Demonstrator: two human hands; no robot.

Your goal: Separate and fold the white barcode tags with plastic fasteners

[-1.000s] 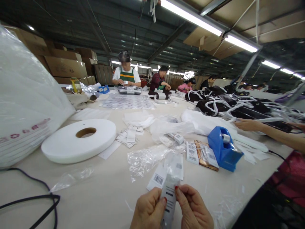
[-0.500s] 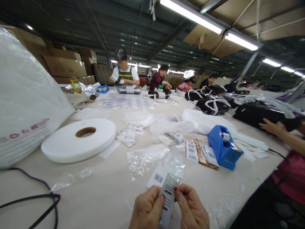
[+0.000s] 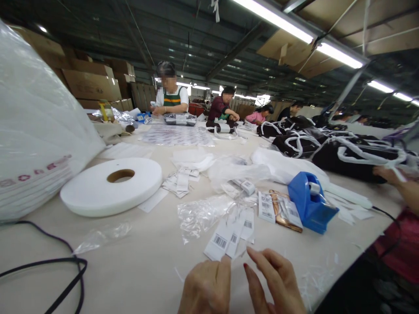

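Barcode tags (image 3: 233, 238) beyond fingertips.
Long axes slant away rightward, barcoded ends nearest; right hand (image 3: 276, 279): fingers apart; left hand (image 3: 207, 288): curled, grip unclear.

The right hand (image 3: 279, 283) wears red nail polish (image 3: 245, 265) — seen on its thumb (image 3: 253, 283). The left hand (image 3: 207, 288) is bare, nails hidden.

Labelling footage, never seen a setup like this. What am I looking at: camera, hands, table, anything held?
There's no machine here, just a person working bare-handed. Every picture comes from one camera worn on the head, looking forward and down. At the bottom are the curled left hand and open right hand. Just beyond lie barcoded labels. The pale table also carries a white roll, crumpled clear plastic and a blue dispenser. I can't tell whether the left hand grips anything; nothing clear shows in the right.
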